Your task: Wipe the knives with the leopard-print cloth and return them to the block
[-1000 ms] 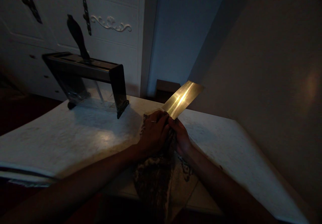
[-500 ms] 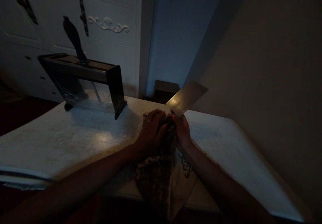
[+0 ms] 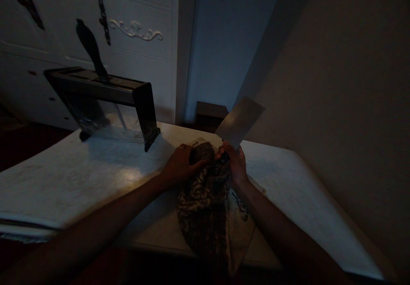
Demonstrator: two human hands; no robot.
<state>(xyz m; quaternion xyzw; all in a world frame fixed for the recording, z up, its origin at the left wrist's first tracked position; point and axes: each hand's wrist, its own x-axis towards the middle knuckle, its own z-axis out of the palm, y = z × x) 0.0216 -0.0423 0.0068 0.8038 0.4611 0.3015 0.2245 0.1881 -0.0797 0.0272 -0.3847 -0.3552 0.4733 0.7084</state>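
Observation:
My right hand [image 3: 235,162] is closed round the handle of a broad cleaver [image 3: 239,121], whose blade points up and away to the right. A dark patterned cloth [image 3: 206,199] lies bunched on the white table [image 3: 80,178] and hangs over its near edge. My left hand [image 3: 180,164] grips the top of the cloth just left of the cleaver's handle. The handle itself is hidden by my fingers and the cloth.
A dark knife block [image 3: 105,99] with a clear front stands at the back left of the table, one black knife handle [image 3: 89,45] sticking up from it. White cabinet doors [image 3: 128,28] are behind, and a plain wall [image 3: 336,84] rises at the right.
The blade has tilted more upright and lost its bright glint. My left hand has slid off the blade's base to the left and now holds the bunched cloth apart from the knife.

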